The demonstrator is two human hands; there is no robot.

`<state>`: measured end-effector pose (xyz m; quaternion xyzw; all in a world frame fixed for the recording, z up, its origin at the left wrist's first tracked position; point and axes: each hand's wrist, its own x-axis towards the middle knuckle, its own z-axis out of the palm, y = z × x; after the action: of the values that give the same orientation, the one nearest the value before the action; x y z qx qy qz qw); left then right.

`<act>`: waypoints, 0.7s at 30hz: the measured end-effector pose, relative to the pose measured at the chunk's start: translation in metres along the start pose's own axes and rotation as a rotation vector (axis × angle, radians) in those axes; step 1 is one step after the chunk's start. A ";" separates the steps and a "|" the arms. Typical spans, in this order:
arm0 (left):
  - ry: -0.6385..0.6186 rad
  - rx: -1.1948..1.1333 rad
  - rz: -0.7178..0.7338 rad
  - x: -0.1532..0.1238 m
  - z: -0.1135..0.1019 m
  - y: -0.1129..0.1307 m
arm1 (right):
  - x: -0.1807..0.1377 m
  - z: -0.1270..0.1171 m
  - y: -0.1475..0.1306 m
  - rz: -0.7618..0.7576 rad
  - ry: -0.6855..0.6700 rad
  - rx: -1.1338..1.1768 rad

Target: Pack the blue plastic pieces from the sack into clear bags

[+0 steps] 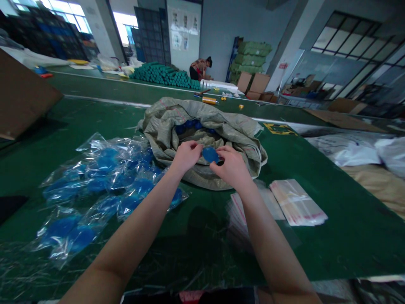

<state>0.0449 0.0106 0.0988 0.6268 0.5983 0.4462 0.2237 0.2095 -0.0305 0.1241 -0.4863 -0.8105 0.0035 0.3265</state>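
A round, flat blue disc (210, 155) is between my hands, above the near rim of an open woven sack (164, 116). My right hand (233, 166) pinches its right edge between thumb and fingers. On the opposite side, the closed fingertips of my left hand (186, 157) grip near its left edge; the exact contact is partly hidden. More blue pieces (190, 125) show inside the sack. To the left lies a spread of blue pieces in clear plastic bags (107, 158). Loose clear bags (238, 207) lie partly under my right forearm.
A stack of flat clear bags (297, 202) rests on the green table (351, 236) at right. Cardboard (25, 93) stands at far left. Beyond the sack are an orange-yellow cylinder (209, 100), a pile of green rolls (164, 75) and another person (200, 68).
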 end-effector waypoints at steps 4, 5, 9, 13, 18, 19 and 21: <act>-0.008 0.049 0.040 -0.004 0.005 0.004 | 0.000 0.003 -0.001 0.047 -0.027 -0.041; -0.002 0.084 0.071 -0.006 0.006 0.006 | 0.000 0.004 -0.001 0.060 -0.035 -0.055; 0.000 0.181 0.107 -0.012 0.006 0.013 | 0.000 0.008 0.002 0.074 -0.038 -0.047; -0.015 0.202 0.065 -0.011 0.004 0.014 | 0.002 0.010 0.005 0.073 -0.021 0.025; -0.055 0.231 0.042 -0.010 0.003 0.013 | 0.002 0.012 0.008 0.105 -0.021 -0.025; -0.055 0.233 0.037 -0.010 0.004 0.013 | 0.002 0.013 0.008 0.105 -0.014 -0.023; -0.053 0.237 0.032 -0.010 0.004 0.012 | 0.002 0.014 0.009 0.086 -0.002 -0.004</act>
<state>0.0561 -0.0004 0.1039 0.6698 0.6306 0.3594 0.1566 0.2084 -0.0193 0.1111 -0.5214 -0.7892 0.0163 0.3240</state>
